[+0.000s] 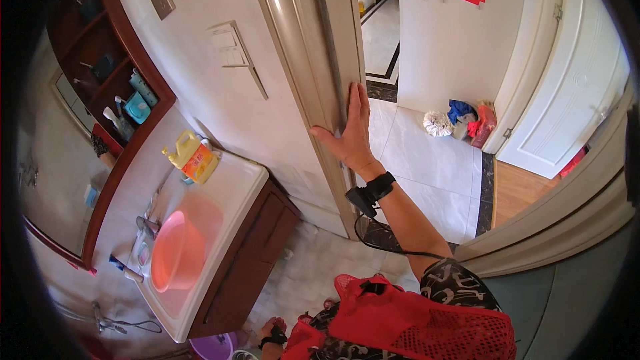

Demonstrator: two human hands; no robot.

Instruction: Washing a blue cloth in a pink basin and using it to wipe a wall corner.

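Note:
My right hand (351, 133) rests on the beige door frame (303, 87), fingers stretched upward and thumb spread out to the left. It holds nothing. A black strap with a small dark device (371, 193) sits on that wrist, and a cable runs from it toward the sleeve. Low in the picture, my left hand (272, 330) hangs beside my body, near a purple basin (212, 347). It also has a black wrist strap, and its fingers are too small and partly hidden to read.
On the left, a pink basin (177, 253) sits in the white sink (230, 193), with a yellow jug (191, 158) behind it. A brown-framed mirror cabinet (110, 180) hangs above. Through the doorway are a white door (567, 87) and bundled bags (463, 120) on the floor.

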